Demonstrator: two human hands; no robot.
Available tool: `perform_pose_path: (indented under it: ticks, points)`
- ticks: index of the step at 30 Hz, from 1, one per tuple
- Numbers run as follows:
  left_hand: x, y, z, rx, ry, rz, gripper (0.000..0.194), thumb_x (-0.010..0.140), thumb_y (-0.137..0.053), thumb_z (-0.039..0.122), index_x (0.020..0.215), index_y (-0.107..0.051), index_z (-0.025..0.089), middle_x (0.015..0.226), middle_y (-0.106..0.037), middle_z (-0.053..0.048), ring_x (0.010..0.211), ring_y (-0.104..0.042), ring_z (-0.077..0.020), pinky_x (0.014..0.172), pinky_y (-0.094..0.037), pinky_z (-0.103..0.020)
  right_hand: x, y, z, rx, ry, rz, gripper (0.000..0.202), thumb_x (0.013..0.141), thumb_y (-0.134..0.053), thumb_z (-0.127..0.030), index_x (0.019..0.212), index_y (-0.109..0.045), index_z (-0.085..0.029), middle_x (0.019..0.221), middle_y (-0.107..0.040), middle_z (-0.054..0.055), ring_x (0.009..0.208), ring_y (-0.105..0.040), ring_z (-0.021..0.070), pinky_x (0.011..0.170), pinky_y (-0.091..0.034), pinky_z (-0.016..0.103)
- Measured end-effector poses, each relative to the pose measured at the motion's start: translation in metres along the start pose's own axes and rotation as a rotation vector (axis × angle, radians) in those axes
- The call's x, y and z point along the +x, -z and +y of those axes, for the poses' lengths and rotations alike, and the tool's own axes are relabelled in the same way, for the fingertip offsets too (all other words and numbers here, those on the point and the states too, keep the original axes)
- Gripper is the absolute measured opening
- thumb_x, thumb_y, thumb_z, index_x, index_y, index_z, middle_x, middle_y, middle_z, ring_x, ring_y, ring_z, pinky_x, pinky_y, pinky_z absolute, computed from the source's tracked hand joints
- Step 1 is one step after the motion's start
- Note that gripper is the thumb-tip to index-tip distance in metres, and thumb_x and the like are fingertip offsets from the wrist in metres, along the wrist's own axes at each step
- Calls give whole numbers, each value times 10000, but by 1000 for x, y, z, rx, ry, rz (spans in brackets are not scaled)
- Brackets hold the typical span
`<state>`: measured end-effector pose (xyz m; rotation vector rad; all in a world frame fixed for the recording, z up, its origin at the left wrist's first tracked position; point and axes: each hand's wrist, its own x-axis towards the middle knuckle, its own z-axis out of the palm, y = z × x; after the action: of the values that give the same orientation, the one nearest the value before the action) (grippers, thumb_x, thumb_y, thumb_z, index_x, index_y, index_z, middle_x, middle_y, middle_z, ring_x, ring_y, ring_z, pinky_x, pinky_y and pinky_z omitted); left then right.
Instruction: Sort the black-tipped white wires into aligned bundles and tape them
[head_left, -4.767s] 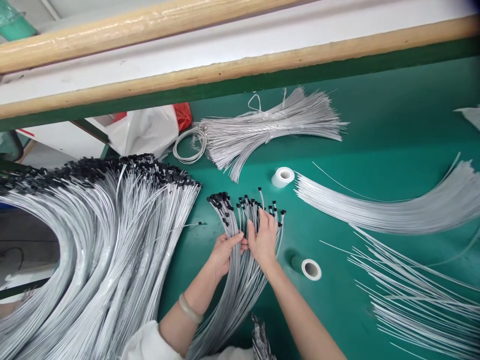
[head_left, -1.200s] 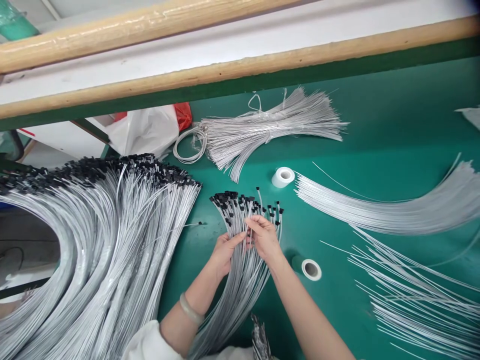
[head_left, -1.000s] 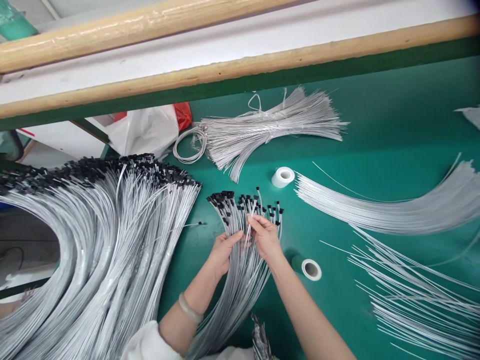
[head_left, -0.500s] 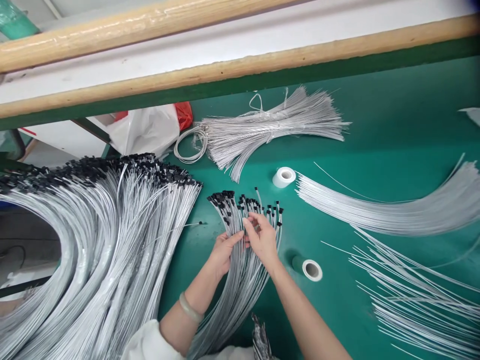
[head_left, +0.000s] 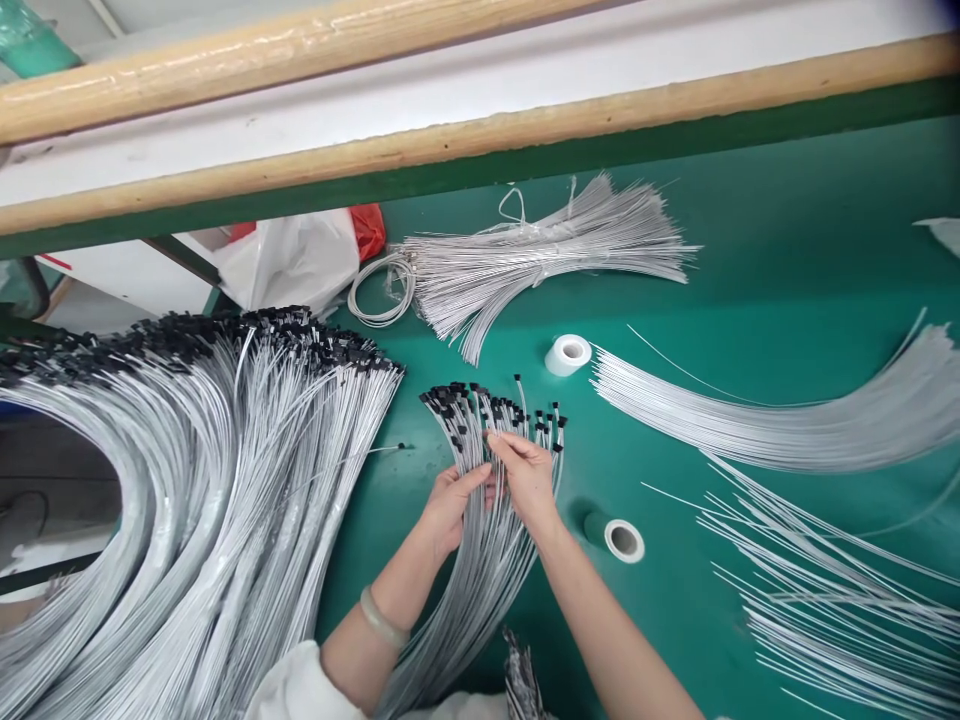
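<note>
A bundle of grey cables (head_left: 480,560) with small black connectors (head_left: 450,398) at its far end runs up from my lap over the green table. My left hand (head_left: 450,505) is closed around the left part of this bundle, thumb on top, just below the connectors. Against the bundle's right part, my right hand (head_left: 529,482) pinches cables between thumb and index finger near the connectors. Its other fingers are partly hidden. On the right, a few connector ends stand apart from the rest.
A large heap of similar cables (head_left: 202,480) fills the left side. At the back lies a tied wire bundle (head_left: 540,250). A white tape roll (head_left: 568,355) and another roll (head_left: 624,541) stand to the right, near loose wires (head_left: 780,420). A wood-edged shelf (head_left: 450,145) crosses above.
My right hand's fingers have come down slightly and closed into a pinch on the cables. Some connector ends on the left have shifted a little to the right. My left hand keeps its hold.
</note>
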<state>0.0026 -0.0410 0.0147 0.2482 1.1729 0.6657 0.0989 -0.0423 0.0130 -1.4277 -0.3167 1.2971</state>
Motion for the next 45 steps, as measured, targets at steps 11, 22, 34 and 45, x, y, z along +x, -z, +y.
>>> perform_pose_path:
  ticks: [11, 22, 34, 45]
  points:
    - [-1, 3, 4, 49, -49, -15, 281, 586, -722, 338, 684, -593, 108, 518, -582, -10, 483, -540, -91, 455, -378, -187, 17, 25, 15, -563, 411, 105, 304, 778, -465, -388, 589, -553, -167, 514, -505, -1, 496, -472, 137, 526, -394, 271]
    - [0, 1, -1, 86, -152, -23, 384, 580, -719, 371, 839, -542, 149, 595, -603, 16, 425, -496, -66, 427, -355, -184, 4, 10, 7, -628, 452, 14, 369, 757, -502, -422, 993, -578, -148, 873, -600, 107, 764, -570, 226, 602, -496, 353]
    - [-3, -3, 2, 16, -120, -23, 297, 556, -749, 297, 739, -624, 100, 546, -633, -32, 452, -550, -99, 507, -448, -222, 1, 3, 1, -66, -99, -154, 271, 567, -704, -395, 700, -672, -161, 418, -476, -58, 320, -360, 56, 294, -356, 193]
    - [0, -2, 1, -37, -110, 76, 305, 530, -760, 270, 752, -620, 116, 587, -640, -19, 474, -550, -89, 495, -434, -204, 4, 5, 8, -36, 52, -83, 223, 635, -648, -384, 712, -668, -176, 675, -651, 30, 511, -539, 149, 422, -450, 267]
